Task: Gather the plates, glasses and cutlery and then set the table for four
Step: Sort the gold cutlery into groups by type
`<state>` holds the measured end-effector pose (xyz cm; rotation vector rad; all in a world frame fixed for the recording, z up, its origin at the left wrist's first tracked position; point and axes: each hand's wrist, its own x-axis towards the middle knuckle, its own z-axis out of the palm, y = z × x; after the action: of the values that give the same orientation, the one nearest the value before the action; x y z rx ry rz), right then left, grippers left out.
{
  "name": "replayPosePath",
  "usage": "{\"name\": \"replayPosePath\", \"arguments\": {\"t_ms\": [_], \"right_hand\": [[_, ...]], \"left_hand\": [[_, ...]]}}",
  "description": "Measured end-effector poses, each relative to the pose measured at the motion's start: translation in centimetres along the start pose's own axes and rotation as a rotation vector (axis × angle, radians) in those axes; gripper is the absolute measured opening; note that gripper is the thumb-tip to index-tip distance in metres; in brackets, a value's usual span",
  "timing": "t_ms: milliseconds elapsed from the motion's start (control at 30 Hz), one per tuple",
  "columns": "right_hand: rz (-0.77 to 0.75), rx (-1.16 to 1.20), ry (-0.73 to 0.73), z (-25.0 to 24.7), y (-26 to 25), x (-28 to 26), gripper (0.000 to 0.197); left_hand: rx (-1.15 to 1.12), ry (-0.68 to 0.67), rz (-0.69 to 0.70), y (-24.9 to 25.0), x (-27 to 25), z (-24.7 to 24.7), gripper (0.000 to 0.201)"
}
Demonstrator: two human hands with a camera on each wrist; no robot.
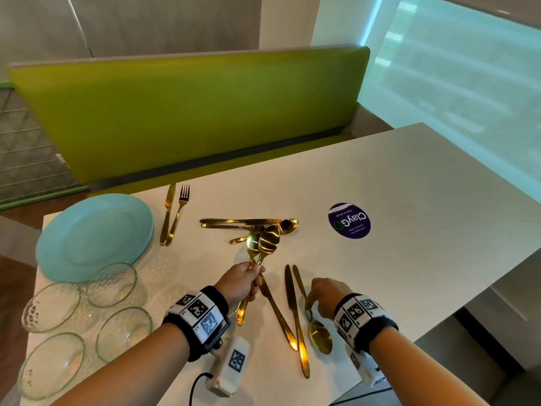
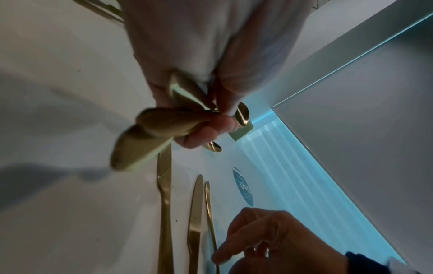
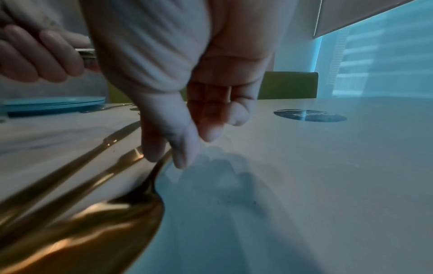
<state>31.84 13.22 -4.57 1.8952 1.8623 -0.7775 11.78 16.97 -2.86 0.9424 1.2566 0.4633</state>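
Note:
My left hand (image 1: 254, 276) grips two gold spoons (image 1: 268, 241) by their handles, bowls up, above the white table (image 1: 409, 186). In the left wrist view the left hand (image 2: 218, 118) curls round the blurred handles (image 2: 150, 128). My right hand (image 1: 308, 303) reaches down to a third gold spoon (image 1: 320, 336) lying flat near the front edge. In the right wrist view the right hand (image 3: 168, 157) has thumb and index finger pinching that spoon (image 3: 105, 231) at its thin neck. Two gold knives (image 1: 294, 312) lie between my hands.
A loose pile of gold cutlery (image 1: 248, 222) lies mid-table. A knife and fork pair (image 1: 172, 215) sits beside stacked teal plates (image 1: 93, 235) at the left. Several clear glass bowls (image 1: 112, 284) stand front left. A round purple sticker (image 1: 349, 220) is on the table, with a green bench (image 1: 190, 112) behind.

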Motion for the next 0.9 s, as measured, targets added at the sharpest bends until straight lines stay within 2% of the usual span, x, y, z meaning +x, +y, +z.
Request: {"name": "replayPosePath", "arguments": {"t_ms": [133, 333, 467, 533, 600, 700, 800, 900], "right_hand": [[0.013, 0.026, 0.024, 0.7, 1.0, 0.2, 0.004], [-0.008, -0.142, -0.049, 0.2, 2.1, -0.1, 0.02], [0.0, -0.127, 0.004, -1.0, 2.9, -0.5, 0.024], [0.026, 0.043, 0.079, -2.3, 2.9, -0.7, 0.019], [0.014, 0.314, 0.194, -4.2, 2.3, -0.8, 0.007], [0.001, 0.758, 0.291, -6.3, -0.3, -0.1, 0.021], [0.001, 1.183, 0.187, -6.9, -3.6, 1.4, 0.017], [0.007, 1.312, 0.079, -6.9, -6.6, 3.2, 0.016]], "left_hand": [[0.018, 0.002, -0.004, -0.3, 0.0, 0.2, 0.022], [0.023, 0.027, 0.001, -0.3, 0.1, 0.1, 0.024], [-0.003, 0.055, 0.011, 0.1, 0.3, 0.1, 0.024], [-0.024, 0.08, 0.015, 0.5, 0.5, -0.1, 0.023], [-0.044, 0.11, 0.027, 1.0, 0.7, -0.3, 0.022], [-0.093, 0.127, 0.045, 1.8, 0.8, -0.6, 0.02], [-0.108, 0.108, 0.054, 2.7, 0.8, -0.8, 0.019], [-0.042, 0.142, 0.082, 3.2, 1.2, -1.4, 0.018]]}}
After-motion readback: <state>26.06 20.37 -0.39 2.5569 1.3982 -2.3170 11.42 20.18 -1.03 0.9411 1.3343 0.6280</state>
